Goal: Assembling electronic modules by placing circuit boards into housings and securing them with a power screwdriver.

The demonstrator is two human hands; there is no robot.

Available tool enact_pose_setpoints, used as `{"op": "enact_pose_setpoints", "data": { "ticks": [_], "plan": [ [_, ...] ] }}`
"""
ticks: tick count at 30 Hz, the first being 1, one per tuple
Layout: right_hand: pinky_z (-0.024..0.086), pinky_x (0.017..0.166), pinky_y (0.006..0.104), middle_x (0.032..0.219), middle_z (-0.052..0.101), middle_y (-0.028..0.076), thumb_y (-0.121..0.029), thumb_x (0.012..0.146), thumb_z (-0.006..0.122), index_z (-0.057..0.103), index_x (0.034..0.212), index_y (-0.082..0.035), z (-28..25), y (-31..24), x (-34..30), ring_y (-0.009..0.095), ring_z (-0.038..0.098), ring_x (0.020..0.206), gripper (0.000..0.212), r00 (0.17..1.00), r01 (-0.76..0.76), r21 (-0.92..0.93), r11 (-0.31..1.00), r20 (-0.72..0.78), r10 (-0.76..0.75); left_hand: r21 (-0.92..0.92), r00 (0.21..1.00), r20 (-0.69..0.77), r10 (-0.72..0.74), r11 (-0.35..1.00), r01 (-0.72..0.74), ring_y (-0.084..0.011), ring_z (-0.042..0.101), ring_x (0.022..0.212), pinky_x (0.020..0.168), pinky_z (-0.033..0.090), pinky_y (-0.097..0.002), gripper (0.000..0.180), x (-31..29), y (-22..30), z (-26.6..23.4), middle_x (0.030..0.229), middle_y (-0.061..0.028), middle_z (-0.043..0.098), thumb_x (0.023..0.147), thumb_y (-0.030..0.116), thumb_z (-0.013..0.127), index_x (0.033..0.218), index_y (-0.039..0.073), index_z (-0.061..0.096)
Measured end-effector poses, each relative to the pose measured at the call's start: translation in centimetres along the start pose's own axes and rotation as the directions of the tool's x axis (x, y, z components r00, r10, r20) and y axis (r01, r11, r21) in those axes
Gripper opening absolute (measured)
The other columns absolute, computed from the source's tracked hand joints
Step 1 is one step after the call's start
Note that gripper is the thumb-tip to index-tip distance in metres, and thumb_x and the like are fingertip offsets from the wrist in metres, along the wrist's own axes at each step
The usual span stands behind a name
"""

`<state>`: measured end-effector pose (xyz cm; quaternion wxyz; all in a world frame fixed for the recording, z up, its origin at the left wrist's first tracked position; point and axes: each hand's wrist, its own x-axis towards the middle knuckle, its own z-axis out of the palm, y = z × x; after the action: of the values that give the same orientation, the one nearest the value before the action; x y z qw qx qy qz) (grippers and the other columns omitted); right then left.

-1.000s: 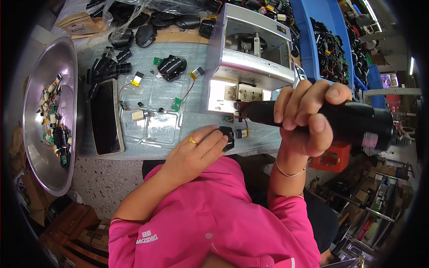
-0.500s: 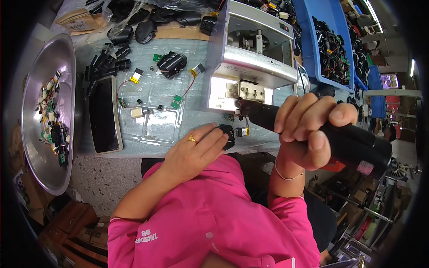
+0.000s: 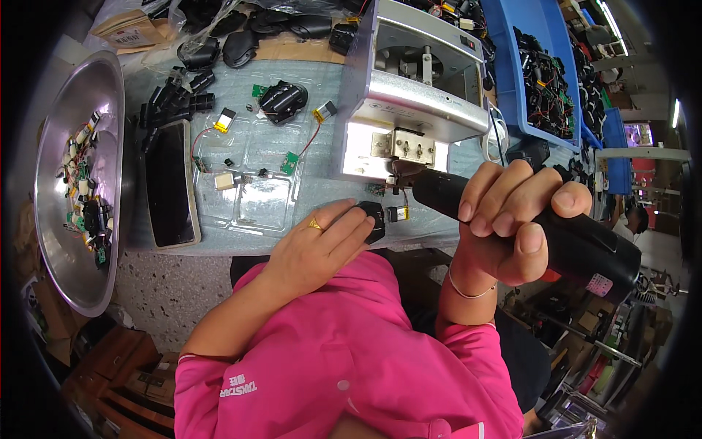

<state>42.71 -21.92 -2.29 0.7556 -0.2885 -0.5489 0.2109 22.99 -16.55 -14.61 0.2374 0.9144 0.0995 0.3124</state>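
My right hand (image 3: 508, 212) is wrapped round a black electric screwdriver (image 3: 610, 252), its thumb lying along the near side. The tool's narrow end points left toward the front of a silver bench machine (image 3: 431, 99); where exactly the bit ends is hard to make out. At the table's near edge my left hand (image 3: 322, 238) closes on a small black plastic housing (image 3: 374, 222), fingers over its left side. A small battery (image 3: 398, 214) with a yellow end lies against the housing's right side. Just above it sits a green circuit board (image 3: 374, 189), partly hidden.
A clear plastic tray (image 3: 256, 212) carries circuit boards, batteries and a black housing (image 3: 283, 102). Left of it lie a dark-screened phone (image 3: 168, 186) and a metal bowl (image 3: 110, 80) of parts. A blue bin (image 3: 504, 44) full of wired assemblies stands at the far right.
The screwdriver and my right hand have shifted slightly right and toward me, away from the machine's front. My left hand stays on the housing.
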Motion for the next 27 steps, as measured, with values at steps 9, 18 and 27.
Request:
{"op": "enact_pose_setpoints", "data": {
  "ticks": [9,18,27],
  "plan": [
    [0.048,0.055,0.0320,0.078,0.049,0.005,-0.009,0.092,0.054,0.047,0.125,-0.007,-0.6,0.0,0.3,0.016,0.051,0.061,0.033,0.983,-0.048,0.021,0.999,0.179,0.043,-0.010,1.000,0.001,-0.008,1.000,0.008,-0.0263,0.058,0.113,0.088,0.054,-0.0357,0.038,0.1,0.0,-0.2,0.116,-0.0078,0.058,0.077,0.014,0.075,0.111,0.001,0.065],
    [0.049,0.053,0.0346,0.075,0.050,0.006,-0.008,0.092,0.062,0.047,0.125,-0.009,-0.8,-0.6,0.4,0.018,0.051,0.059,0.036,0.996,-0.050,0.081,0.995,0.075,0.044,-0.061,1.000,0.018,-0.011,0.998,0.012,-0.0313,0.058,0.114,0.092,0.054,-0.0385,0.048,0.1,0.0,-0.3,0.117,-0.0123,0.059,0.074,0.015,0.081,0.116,-0.002,0.064],
    [0.051,0.056,0.0339,0.080,0.052,0.004,-0.010,0.090,0.059,0.047,0.125,-0.012,0.4,-1.4,-1.2,0.018,0.053,0.063,0.038,0.990,-0.142,0.277,0.950,0.021,0.142,-0.401,0.934,-0.139,-0.329,0.881,0.251,-0.0293,0.061,0.102,0.081,0.052,-0.0347,0.058,0.9,1.0,-1.9,0.115,-0.0150,0.058,0.071,0.010,0.087,0.122,0.003,0.059]
  ]
}}
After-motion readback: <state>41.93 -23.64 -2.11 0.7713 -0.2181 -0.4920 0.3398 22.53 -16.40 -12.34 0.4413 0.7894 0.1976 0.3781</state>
